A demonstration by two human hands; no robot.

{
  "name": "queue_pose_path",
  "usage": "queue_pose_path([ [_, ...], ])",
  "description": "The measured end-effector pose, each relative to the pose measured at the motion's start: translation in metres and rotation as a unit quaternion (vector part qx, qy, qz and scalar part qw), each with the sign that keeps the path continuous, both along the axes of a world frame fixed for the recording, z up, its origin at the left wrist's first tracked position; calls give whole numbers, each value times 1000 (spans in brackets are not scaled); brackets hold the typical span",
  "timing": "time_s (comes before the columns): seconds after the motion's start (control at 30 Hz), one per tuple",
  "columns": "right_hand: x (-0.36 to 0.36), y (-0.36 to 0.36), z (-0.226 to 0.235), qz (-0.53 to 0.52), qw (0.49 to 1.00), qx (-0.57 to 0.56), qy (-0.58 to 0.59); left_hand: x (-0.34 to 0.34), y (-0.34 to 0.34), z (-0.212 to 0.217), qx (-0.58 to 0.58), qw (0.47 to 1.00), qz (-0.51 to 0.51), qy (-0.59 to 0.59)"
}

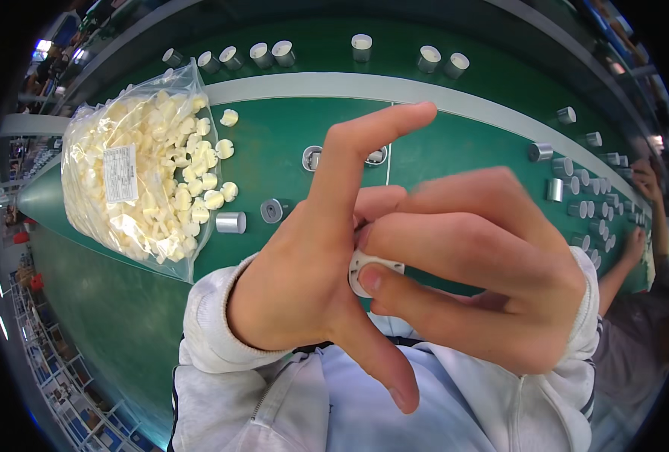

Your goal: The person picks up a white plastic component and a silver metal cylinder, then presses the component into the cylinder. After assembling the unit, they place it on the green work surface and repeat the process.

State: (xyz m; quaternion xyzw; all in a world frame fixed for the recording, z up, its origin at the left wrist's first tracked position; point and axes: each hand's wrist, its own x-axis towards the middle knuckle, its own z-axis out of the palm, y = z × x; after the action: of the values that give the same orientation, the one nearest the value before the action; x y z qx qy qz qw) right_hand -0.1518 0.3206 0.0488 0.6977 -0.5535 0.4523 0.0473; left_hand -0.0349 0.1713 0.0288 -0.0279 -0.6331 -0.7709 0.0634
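Both hands met close under the camera around a small white plastic part (364, 270). The right hand (477, 264) had its grip clamped on the part, thumb pressed against its lower edge and fingers curled over the top. The left hand (304, 264) touched the part from the left, its index finger stretched upward and its thumb pointing down; whether its grip closed on the part could not be told. Just beyond the part, on the green counter (274, 128), lay short grey metal cylinders (230, 222). Left of the part sat a clear bag of cream-coloured plastic pieces (142, 169). To its right, another person's hand (635, 245) rested among more cylinders.
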Motion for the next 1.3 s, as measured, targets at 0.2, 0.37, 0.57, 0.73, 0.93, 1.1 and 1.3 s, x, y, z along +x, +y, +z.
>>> queue_pose_path([
  [0.2, 3, 3, 4, -75, 994, 62, 59, 5, -8, -5, -53, 999, -7, -4],
  [0.37, 5, 7, 8, -69, 987, 122, -84, 2, -1, -6, -46, 999, 13, 3],
  [0.57, 2, 5, -3, -32, 986, 123, -109, 0, 6, -1, 29, 996, 40, -79],
  [0.73, 7, 5, 0, -82, 989, 115, -55, 2, 3, -8, -54, 998, 35, -27],
  [0.93, 10, 9, -4, -109, 983, 136, -56, -1, 3, -15, -70, 997, 33, 4],
  [1.1, 10, 9, 1, -93, 977, 155, -110, 1, 3, -16, -77, 996, 34, 25],
  [1.3, 1, 7, 6, -80, 993, 77, -37, 4, 5, -13, -99, 995, 5, 26],
])
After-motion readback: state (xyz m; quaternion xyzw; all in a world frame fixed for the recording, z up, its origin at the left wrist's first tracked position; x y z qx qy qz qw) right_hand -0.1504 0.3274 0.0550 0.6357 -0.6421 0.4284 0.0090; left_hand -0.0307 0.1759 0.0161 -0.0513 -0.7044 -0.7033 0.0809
